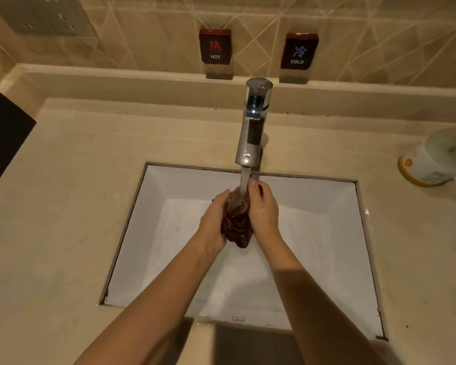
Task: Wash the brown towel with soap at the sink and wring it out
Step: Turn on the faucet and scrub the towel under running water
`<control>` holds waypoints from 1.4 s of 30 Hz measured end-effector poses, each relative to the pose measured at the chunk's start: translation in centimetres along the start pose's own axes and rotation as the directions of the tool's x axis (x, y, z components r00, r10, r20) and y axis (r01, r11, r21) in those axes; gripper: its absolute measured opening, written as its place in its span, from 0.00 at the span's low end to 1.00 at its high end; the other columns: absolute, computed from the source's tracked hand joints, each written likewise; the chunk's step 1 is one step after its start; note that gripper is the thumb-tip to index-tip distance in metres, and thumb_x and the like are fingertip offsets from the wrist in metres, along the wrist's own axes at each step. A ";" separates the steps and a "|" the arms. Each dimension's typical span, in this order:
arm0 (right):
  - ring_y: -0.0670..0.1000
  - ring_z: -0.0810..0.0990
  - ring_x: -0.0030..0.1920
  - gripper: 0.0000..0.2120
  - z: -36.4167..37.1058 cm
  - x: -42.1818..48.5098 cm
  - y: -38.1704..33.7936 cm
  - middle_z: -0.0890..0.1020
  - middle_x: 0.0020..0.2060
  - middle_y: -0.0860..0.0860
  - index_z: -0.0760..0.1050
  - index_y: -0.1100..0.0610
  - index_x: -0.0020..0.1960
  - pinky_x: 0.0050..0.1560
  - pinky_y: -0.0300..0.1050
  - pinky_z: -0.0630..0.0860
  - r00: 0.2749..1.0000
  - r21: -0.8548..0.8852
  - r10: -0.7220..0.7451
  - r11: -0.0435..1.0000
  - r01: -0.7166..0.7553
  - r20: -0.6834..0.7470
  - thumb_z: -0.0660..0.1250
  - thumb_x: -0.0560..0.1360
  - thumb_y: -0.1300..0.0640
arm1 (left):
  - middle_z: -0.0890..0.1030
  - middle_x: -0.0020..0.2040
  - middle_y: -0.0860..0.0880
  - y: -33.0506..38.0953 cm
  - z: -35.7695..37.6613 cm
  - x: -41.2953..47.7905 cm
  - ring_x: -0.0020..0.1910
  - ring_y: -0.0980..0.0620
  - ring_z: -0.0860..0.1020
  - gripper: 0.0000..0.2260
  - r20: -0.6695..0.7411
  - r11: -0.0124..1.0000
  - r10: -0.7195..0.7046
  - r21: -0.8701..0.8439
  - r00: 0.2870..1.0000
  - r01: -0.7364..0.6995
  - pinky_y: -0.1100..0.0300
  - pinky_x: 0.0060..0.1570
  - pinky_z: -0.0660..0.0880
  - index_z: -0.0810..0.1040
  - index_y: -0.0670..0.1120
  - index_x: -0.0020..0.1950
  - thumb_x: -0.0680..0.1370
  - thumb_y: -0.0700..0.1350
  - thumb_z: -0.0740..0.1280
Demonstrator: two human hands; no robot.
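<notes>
- The brown towel point(237, 225) was bunched into a tight, wrinkled wad, held above the middle of the sink point(142, 219) and directly under the tap point(253, 122), so that the stream of water point(245, 180) landed on its upper end
- The left hand point(213, 217) was cupped against one side of the wad and the right hand point(263, 209) against the other, both with fingers curled round the cloth and clamped on it; to my eye that squeezed the water through the cloth rather than letting it run off
- Holding it low inside the basin probably meant the splashes and drips fell into the white bowl and not onto the counter point(77, 167)
- The towel looked dark reddish-brown, sodden and glistening, with deep folds; it looked soft and heavy with water
- The basin was rectangular, smooth and white, its floor speckled with droplets or small bubbles, which suggested to me that soap was already in play and the wringing not yet done
- The tap was polished metal, a tall straight column
- The counter was pale, matt stone; a white bottle with an orange base point(429, 156), possibly the soap, sat well off to the right
- Dark HOT point(215, 47) and COLD point(299, 51) plaques stood on the ledge against the patterned tile
</notes>
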State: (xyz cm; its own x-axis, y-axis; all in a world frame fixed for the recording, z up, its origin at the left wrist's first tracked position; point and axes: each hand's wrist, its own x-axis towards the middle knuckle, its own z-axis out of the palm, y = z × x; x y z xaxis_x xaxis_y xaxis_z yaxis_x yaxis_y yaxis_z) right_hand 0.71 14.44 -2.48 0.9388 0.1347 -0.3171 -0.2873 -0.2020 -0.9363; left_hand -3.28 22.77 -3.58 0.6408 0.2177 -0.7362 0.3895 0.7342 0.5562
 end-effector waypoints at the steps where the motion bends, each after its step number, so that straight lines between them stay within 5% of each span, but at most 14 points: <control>1: 0.50 0.76 0.53 0.13 -0.1 -0.4 -0.3 0.77 0.48 0.50 0.73 0.50 0.54 0.47 0.39 0.69 0.997 0.055 0.066 0.996 -0.067 0.028 0.53 0.80 0.46 | 0.82 0.58 0.40 0.1 -0.2 -0.1 0.56 0.43 0.80 0.18 0.030 1.000 -0.028 0.006 0.999 0.028 0.49 0.52 0.77 0.81 0.45 0.57 0.76 0.56 0.66; 3: 0.50 0.73 0.56 0.19 -0.4 -1.0 -0.5 0.76 0.54 0.49 0.72 0.49 0.62 0.49 0.39 0.65 0.979 0.081 0.188 0.978 -0.194 0.074 0.49 0.80 0.43 | 0.83 0.55 0.41 0.3 -0.8 -0.2 0.57 0.42 0.78 0.22 0.123 0.993 -0.115 0.031 0.986 0.112 0.45 0.55 0.74 0.81 0.46 0.56 0.75 0.62 0.63; 5: 0.50 0.71 0.60 0.21 -0.2 -1.7 0.1 0.74 0.61 0.49 0.69 0.47 0.67 0.52 0.39 0.64 0.982 -0.024 0.155 0.988 -0.153 0.109 0.47 0.81 0.43 | 0.83 0.55 0.41 0.6 -0.8 -0.6 0.57 0.42 0.79 0.23 0.213 0.988 -0.152 0.005 0.965 0.154 0.45 0.56 0.75 0.82 0.46 0.57 0.74 0.62 0.64; 10: 0.51 0.73 0.62 0.21 -1.1 -1.2 0.6 0.75 0.62 0.52 0.70 0.45 0.63 0.65 0.49 0.68 0.988 -0.217 0.012 0.976 0.022 0.153 0.46 0.79 0.40 | 0.83 0.44 0.44 0.1 0.3 -0.6 0.46 0.48 0.82 0.04 0.252 0.997 -0.059 -0.028 0.966 0.068 0.52 0.49 0.79 0.84 0.47 0.39 0.73 0.44 0.71; 13: 0.53 0.77 0.52 0.23 -2.6 -0.8 -1.1 0.79 0.51 0.55 0.73 0.55 0.52 0.61 0.55 0.72 0.971 -0.301 -0.032 0.948 0.104 0.236 0.47 0.78 0.40 | 0.84 0.45 0.42 -0.3 0.4 0.3 0.46 0.46 0.83 0.06 0.221 0.999 -0.046 0.005 0.974 0.046 0.53 0.45 0.79 0.85 0.44 0.44 0.71 0.45 0.74; 16: 0.45 0.71 0.57 0.22 -4.3 -0.2 -4.9 0.75 0.59 0.49 0.70 0.54 0.65 0.60 0.40 0.65 0.982 -0.305 -0.095 0.942 0.141 0.160 0.46 0.81 0.45 | 0.84 0.50 0.40 -0.4 0.7 0.8 0.50 0.44 0.82 0.18 0.177 0.997 0.026 0.068 0.984 -0.038 0.52 0.50 0.79 0.83 0.41 0.52 0.66 0.47 0.78; 19: 0.47 0.74 0.56 0.23 -5.2 0.4 -9.9 0.78 0.57 0.51 0.73 0.56 0.62 0.57 0.42 0.69 0.983 -0.280 -0.184 0.943 0.182 0.021 0.46 0.82 0.46 | 0.84 0.45 0.41 -0.2 0.7 0.6 0.41 0.46 0.83 0.19 0.211 0.989 0.033 0.134 0.977 -0.063 0.58 0.33 0.78 0.81 0.38 0.56 0.68 0.47 0.75; 21: 0.47 0.78 0.44 0.24 -4.8 0.4 -12.7 0.81 0.47 0.52 0.77 0.58 0.54 0.47 0.42 0.74 0.983 -0.200 -0.172 0.963 0.180 0.057 0.46 0.82 0.46 | 0.80 0.44 0.41 -0.2 0.6 0.5 0.38 0.44 0.78 0.20 0.211 0.983 0.027 0.171 0.977 -0.064 0.61 0.27 0.72 0.80 0.36 0.56 0.68 0.46 0.74; 24: 0.47 0.74 0.30 0.24 -3.7 0.2 -15.4 0.80 0.34 0.52 0.77 0.58 0.48 0.33 0.41 0.72 0.981 -0.140 -0.050 0.987 0.077 0.187 0.48 0.81 0.45 | 0.82 0.44 0.42 -0.5 0.3 0.5 0.41 0.43 0.79 0.19 0.188 0.979 0.028 0.192 0.982 -0.065 0.57 0.34 0.76 0.81 0.38 0.52 0.69 0.51 0.74; 27: 0.46 0.69 0.26 0.21 -2.9 0.5 -15.9 0.75 0.29 0.50 0.77 0.59 0.44 0.30 0.40 0.68 0.969 -0.102 0.009 0.995 0.017 0.248 0.52 0.81 0.48 | 0.84 0.41 0.46 -0.5 -0.3 0.4 0.42 0.49 0.83 0.14 0.134 0.979 0.034 0.195 0.990 -0.060 0.58 0.39 0.79 0.84 0.42 0.47 0.71 0.53 0.73; 30: 0.45 0.66 0.24 0.18 -3.0 1.2 -15.4 0.73 0.27 0.49 0.77 0.59 0.43 0.27 0.39 0.64 0.962 -0.027 0.019 1.000 -0.012 0.273 0.54 0.81 0.50 | 0.85 0.45 0.43 -0.5 -0.9 0.7 0.49 0.44 0.83 0.15 0.129 0.989 0.041 0.138 0.991 -0.059 0.52 0.47 0.80 0.83 0.40 0.52 0.72 0.49 0.73; 33: 0.45 0.65 0.24 0.17 -2.7 1.0 -14.9 0.71 0.26 0.49 0.76 0.57 0.40 0.26 0.38 0.63 0.969 -0.004 0.005 1.000 -0.004 0.248 0.55 0.81 0.51 | 0.85 0.51 0.40 0.0 -1.1 0.2 0.51 0.43 0.83 0.14 0.138 0.992 0.049 0.111 0.989 -0.065 0.49 0.50 0.80 0.83 0.40 0.54 0.73 0.48 0.71; 37: 0.46 0.64 0.24 0.17 -1.7 0.5 -13.8 0.71 0.26 0.49 0.74 0.55 0.36 0.29 0.41 0.63 0.989 -0.111 -0.008 0.994 0.024 0.145 0.55 0.79 0.51 | 0.84 0.51 0.41 0.5 -1.6 -0.9 0.51 0.43 0.83 0.17 0.111 0.998 0.030 0.054 0.993 -0.036 0.52 0.43 0.81 0.80 0.41 0.58 0.72 0.47 0.73; 42: 0.46 0.72 0.30 0.18 -2.2 -0.6 -12.6 0.77 0.32 0.51 0.76 0.59 0.42 0.32 0.41 0.70 0.992 -0.187 -0.111 0.975 0.121 0.063 0.56 0.80 0.47 | 0.83 0.54 0.41 1.4 -2.2 -2.8 0.53 0.44 0.82 0.17 0.139 0.997 0.016 0.066 0.990 -0.026 0.51 0.48 0.80 0.79 0.42 0.59 0.73 0.47 0.72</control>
State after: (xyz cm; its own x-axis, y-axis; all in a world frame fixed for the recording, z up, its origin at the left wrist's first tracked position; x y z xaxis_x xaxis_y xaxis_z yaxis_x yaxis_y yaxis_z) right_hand 4.23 14.76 9.81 0.9511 0.2167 -0.2200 -0.1311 -0.3619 -0.9230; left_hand -5.95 24.59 -1.57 0.7329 0.1380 -0.6662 0.4160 0.6840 0.5992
